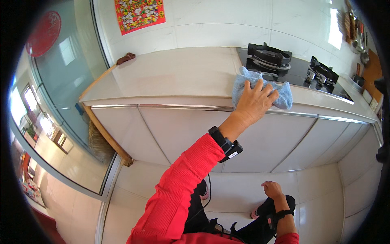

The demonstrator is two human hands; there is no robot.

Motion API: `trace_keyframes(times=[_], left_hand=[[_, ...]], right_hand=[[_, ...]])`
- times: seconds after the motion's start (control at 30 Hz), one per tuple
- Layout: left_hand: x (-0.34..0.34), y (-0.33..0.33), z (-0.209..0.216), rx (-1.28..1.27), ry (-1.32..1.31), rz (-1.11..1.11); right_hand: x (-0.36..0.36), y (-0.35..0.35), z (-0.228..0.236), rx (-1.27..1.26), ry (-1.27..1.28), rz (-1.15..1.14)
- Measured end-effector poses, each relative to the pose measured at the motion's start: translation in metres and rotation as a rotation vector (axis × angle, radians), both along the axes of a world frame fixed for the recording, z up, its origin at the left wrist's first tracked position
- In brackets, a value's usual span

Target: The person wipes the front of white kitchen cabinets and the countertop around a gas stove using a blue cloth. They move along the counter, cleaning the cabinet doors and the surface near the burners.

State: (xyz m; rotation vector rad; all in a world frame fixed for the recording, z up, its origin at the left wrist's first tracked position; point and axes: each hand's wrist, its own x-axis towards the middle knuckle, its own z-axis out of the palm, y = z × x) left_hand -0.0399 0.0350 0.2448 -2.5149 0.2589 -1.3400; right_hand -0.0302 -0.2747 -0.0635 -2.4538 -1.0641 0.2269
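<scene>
A light blue cloth (286, 95) lies bunched over the counter's front edge, at the near left corner of the black gas hob (298, 79). My left hand (254, 99) presses down on it, fingers spread and bent into the fabric; its palm side is hidden. That arm, in a red ribbed sleeve with a black strap and small box at the wrist, stretches across from the lower left. Low at the right, in front of my leg and apart from the counter, my right hand (272, 190) hangs with its fingers curled in and nothing visible in them.
Pale countertop (174, 77) runs left of the hob, above cabinets with a metal trim. A wooden stick (106, 134) leans on the counter's left end beside a glass door (69, 73). Utensils (357, 36) hang at the far right. A dark cord (209, 191) dangles by my legs.
</scene>
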Motion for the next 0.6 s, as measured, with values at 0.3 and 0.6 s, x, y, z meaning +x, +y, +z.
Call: trace_keyframes(times=[0.3, 0.6], left_hand=[[-0.045, 0.052, -0.002, 0.005, -0.006, 0.004], [-0.107, 0.122, -0.003, 0.013, -0.006, 0.071]], right_hand=[[-0.001, -0.011, 0.02, 0.284, -0.058, -0.06], [-0.02, -0.056, 0.071, 0.114, -0.255, -0.165]])
